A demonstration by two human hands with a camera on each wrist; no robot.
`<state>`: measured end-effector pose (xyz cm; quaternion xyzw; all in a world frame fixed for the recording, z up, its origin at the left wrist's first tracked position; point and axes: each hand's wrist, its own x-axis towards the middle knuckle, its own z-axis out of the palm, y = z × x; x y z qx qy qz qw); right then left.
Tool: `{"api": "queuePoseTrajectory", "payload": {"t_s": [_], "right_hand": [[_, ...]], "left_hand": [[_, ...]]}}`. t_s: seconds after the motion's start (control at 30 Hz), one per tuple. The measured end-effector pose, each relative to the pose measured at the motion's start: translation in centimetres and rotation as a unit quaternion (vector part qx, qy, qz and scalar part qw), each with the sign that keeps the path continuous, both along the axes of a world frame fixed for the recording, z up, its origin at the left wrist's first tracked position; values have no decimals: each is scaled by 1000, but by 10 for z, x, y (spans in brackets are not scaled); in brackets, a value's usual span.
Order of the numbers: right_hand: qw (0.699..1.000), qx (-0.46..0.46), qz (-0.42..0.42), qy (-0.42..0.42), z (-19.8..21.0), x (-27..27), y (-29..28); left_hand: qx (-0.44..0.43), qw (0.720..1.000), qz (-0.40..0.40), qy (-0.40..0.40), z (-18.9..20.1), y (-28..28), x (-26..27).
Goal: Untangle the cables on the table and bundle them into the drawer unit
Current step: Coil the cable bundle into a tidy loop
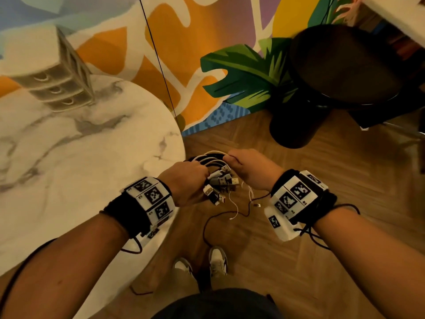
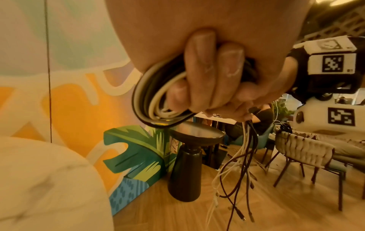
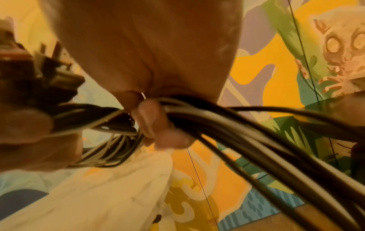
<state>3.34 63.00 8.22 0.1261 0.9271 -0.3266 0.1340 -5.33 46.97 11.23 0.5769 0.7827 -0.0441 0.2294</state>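
Both forearms fill the head view's lower half, wrists strapped w/ marker bands, and just beyond them the two hands meet over the floor, off the edge of the marble table [image 1: 69, 157]. Left hand [image 1: 186, 180] is a closed fist round the cables [image 1: 208, 158]: the left wrist view shows its fingers [image 2: 199, 75] curled tight over a coil of black + white loops, w/ loose tails hanging down toward the floor. Right hand [image 1: 250, 169] is closed too, fingers and thumb pinching the same loops just beside the left fist; the right wrist view shows several strands running through that grip. A cluster of USB-type plugs [image 1: 222, 183] sticks out between the two hands, ends gathered roughly together. Progress, as I read it: no cable shows on the part of the table in view, so the pick-up looks done, and the untangling looks mostly done since the strands lie side by side in loops, not knotted. Coiling prob. not finished, as thin tails still dangle below the hands and nothing ties the bundle. Drawer unit [image 1: 53, 74] stands on the far side of the table, well apart from the hands, all three drawers apparently closed. Left to do: finish the wrap, carry the bundle across the table, open a drawer, put it in.
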Motion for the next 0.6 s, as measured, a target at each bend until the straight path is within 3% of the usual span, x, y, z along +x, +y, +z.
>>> {"api": "queuePoseTrajectory", "payload": {"t_s": [0.13, 0.27, 0.4, 0.5, 0.6], "right_hand": [[996, -77, -44, -6, 13, 4, -1], [980, -170, -102, 18, 20, 8, -3], [966, -225, -118, 38, 23, 15, -5], [932, -335, -136, 17, 21, 25, -9], [924, -360, -130, -6, 16, 33, -20]], "left_hand": [[49, 997, 59, -19, -11, -5, 1], [87, 991, 96, 14, -24, -3, 7], [150, 967, 203, -24, -36, -1, 9], [207, 925, 286, -143, -37, -1, 8], [272, 832, 382, -295, -35, 3, 10]]}}
